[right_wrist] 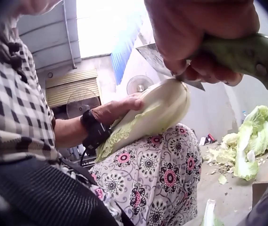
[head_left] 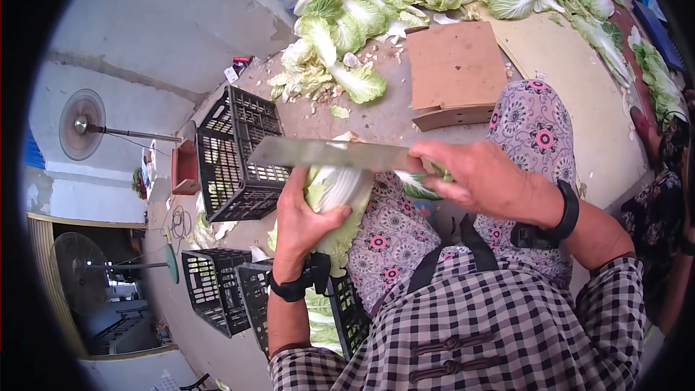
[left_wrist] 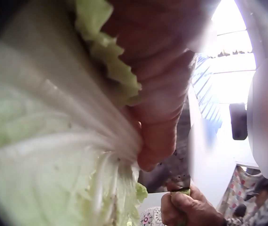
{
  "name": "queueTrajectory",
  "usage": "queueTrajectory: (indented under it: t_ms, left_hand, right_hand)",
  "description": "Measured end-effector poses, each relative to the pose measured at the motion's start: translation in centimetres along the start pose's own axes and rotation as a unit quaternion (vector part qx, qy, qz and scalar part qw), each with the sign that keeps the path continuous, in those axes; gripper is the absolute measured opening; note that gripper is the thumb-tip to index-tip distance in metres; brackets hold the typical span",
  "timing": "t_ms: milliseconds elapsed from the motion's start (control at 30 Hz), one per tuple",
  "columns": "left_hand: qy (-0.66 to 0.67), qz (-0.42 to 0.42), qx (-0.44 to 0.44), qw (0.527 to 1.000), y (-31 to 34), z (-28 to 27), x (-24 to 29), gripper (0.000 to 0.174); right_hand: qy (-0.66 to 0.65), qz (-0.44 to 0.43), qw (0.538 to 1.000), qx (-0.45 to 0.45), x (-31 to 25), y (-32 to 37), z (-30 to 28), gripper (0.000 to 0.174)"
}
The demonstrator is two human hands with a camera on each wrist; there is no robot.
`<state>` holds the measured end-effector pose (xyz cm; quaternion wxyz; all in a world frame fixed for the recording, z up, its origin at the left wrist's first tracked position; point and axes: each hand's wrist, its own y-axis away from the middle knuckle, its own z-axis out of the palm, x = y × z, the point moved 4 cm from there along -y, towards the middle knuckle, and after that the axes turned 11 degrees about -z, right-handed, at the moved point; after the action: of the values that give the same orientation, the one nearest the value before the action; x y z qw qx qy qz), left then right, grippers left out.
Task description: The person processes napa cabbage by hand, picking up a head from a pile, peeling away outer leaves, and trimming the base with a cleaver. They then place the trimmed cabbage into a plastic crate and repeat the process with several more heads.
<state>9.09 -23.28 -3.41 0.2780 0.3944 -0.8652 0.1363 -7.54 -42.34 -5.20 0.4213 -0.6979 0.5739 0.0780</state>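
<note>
Over the cabbage [head_left: 339, 192], a blurred knife [head_left: 326, 154], clasped by the right grip [head_left: 474, 177], partly hides one end. The left grip [head_left: 300, 219] grasps the white-ribbed, frilly-leaved cabbage.

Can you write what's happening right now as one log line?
left hand: holds cabbage | right hand: grips knife | knife: at cabbage's white end | leaves: heaped on floor

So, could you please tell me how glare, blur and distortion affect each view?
Head view: fisheye curvature, black corners, and the knife blade looks smeared; left wrist: glare washes out the upper right, the left hand is shadowed, and the close napa cabbage looks soft; right wrist: glare whitens the top, upper corners darken.
</note>
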Motion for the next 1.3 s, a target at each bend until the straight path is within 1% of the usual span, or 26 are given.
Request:
queueTrajectory:
  t_ms: [67,100,167,267,300,367,400,467,500,533,567,600,667,700,733,800,867,900,933,1000,1033,1100,1200,1267,1300]
  left_hand:
    - [-0.001,0.031,0.012,0.999,-0.3,0.2,0.4,0.073]
    - [-0.009,0.027,0.009,1.000,-0.4,0.2,0.4,0.075]
    - [-0.002,0.015,-0.006,1.000,-0.8,0.1,-0.2,0.075]
    - [0.031,0.014,-0.008,0.999,-0.7,0.0,-0.7,0.073]
    - [0.046,0.018,-0.005,0.999,-0.8,0.0,-0.7,0.071]
    - [0.003,0.006,-0.014,1.000,-0.5,-0.1,-0.5,0.070]
    - [-0.016,-0.002,-0.017,1.000,-0.3,0.0,-0.5,0.069]
    - [0.027,-0.028,-0.041,0.998,-0.3,0.6,-2.3,0.070]
    - [0.047,-0.036,-0.054,0.997,-0.5,0.9,-2.7,0.070]
    - [0.059,0.000,0.014,0.998,-0.1,-0.1,-0.4,0.070]
    - [0.021,0.014,0.025,0.999,-0.2,0.0,-0.4,0.071]
    - [-0.016,0.028,0.038,0.999,-0.4,0.2,-0.5,0.071]
    - [0.034,0.017,0.032,0.999,-0.4,-0.1,-0.8,0.073]
    - [0.055,0.009,0.022,0.998,-0.1,-0.4,-1.2,0.073]
    - [0.031,0.007,0.021,0.999,-0.4,-0.5,-1.3,0.074]
    - [-0.017,-0.002,0.010,1.000,0.0,-0.4,-1.6,0.076]
    - [0.013,0.012,0.041,0.999,0.3,-0.5,-1.2,0.078]
    - [-0.015,0.008,0.040,0.999,0.2,-0.4,-1.0,0.079]
    - [-0.039,0.001,0.043,0.998,0.0,0.0,-0.8,0.079]
    - [-0.008,0.004,0.038,0.999,0.9,-0.4,-1.0,0.079]
    - [0.007,0.016,0.038,0.999,0.5,-0.7,-0.8,0.078]
    - [-0.004,0.006,0.034,0.999,0.4,-0.7,-0.5,0.077]
    - [-0.036,-0.009,0.038,0.999,0.7,-0.6,-1.0,0.073]
    - [-0.048,-0.033,0.027,0.998,1.0,-0.6,-1.2,0.073]
    - [-0.011,0.003,0.048,0.999,1.1,-0.6,-0.8,0.073]
  right_hand:
    - [0.017,0.047,0.998,-0.029,1.1,0.2,0.0,0.030]
    - [0.026,0.035,0.999,-0.024,0.7,0.2,0.2,0.031]
    - [0.042,0.010,0.999,-0.011,0.0,0.3,0.7,0.032]
    - [0.008,0.011,1.000,-0.003,0.0,0.3,1.3,0.032]
    - [-0.002,-0.010,0.999,0.034,-0.5,0.0,0.9,0.032]
    - [-0.021,-0.050,0.993,0.104,-2.3,-0.6,-0.1,0.031]
    - [-0.017,-0.075,0.989,0.123,-3.2,-0.9,-0.5,0.031]
    - [-0.014,-0.120,0.979,0.164,-4.8,-1.0,-1.2,0.032]
    - [0.004,-0.042,0.996,0.081,-3.2,-0.5,-0.4,0.032]
    - [0.023,0.034,0.999,-0.002,-0.7,0.5,0.5,0.032]
    - [0.043,0.110,0.990,-0.083,0.9,1.2,1.0,0.032]
    - [0.035,0.102,0.993,-0.054,0.8,1.0,0.5,0.031]
    - [0.004,0.093,0.996,-0.004,-0.4,1.0,-0.1,0.029]
    - [-0.012,0.043,0.997,0.060,-1.9,0.5,-0.4,0.028]
    - [-0.018,-0.019,0.992,0.123,-3.1,-0.9,-1.2,0.027]
    - [-0.032,-0.031,0.993,0.106,-3.3,-1.1,-0.9,0.027]
    - [-0.036,0.058,0.997,-0.048,-0.8,0.4,1.0,0.027]
    - [-0.020,0.098,0.994,-0.055,0.1,0.4,1.0,0.028]
    - [-0.012,0.078,0.996,-0.042,0.2,0.5,0.7,0.028]
    - [-0.012,0.052,0.998,-0.012,-1.1,0.8,0.6,0.029]
    - [-0.042,0.046,0.998,0.006,-1.7,0.5,0.1,0.029]
    - [-0.103,0.028,0.994,0.025,-3.3,-0.2,-0.7,0.030]
    - [-0.064,-0.066,0.983,0.157,-5.1,-0.9,-1.8,0.031]
    - [-0.059,-0.010,0.996,0.061,-3.4,-0.2,-0.4,0.029]
    - [-0.057,0.019,0.998,0.013,-2.2,0.4,0.5,0.028]
